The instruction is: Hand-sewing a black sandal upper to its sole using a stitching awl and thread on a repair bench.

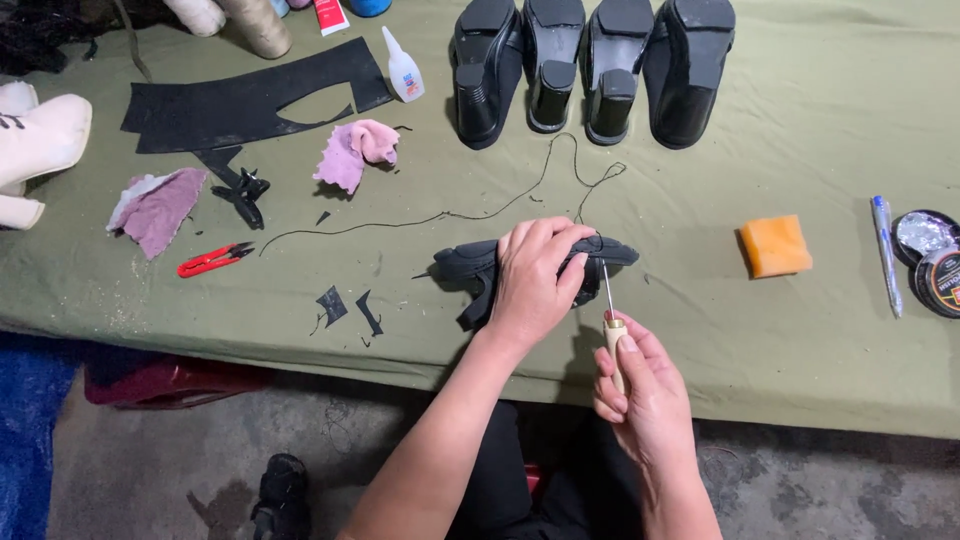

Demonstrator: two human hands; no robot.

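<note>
a green cloth-covered counter carried everything. along its far edge stood four black heeled shoes soles up, and a big sheet of black leather lay to the left with a shape cut out of it. near the counter's front edge lay a black shoe, pressed down by the left hand, its grip clenched over the shoe's top. the right hand, just beside it, had its grip grasping the pale wooden handle of a stitching awl, whose metal tip met the shoe's side. a black thread ran from the shoe across the cloth. smaller things lay around: an orange sponge, two pink rags, a glue bottle and red thread snips.
</note>
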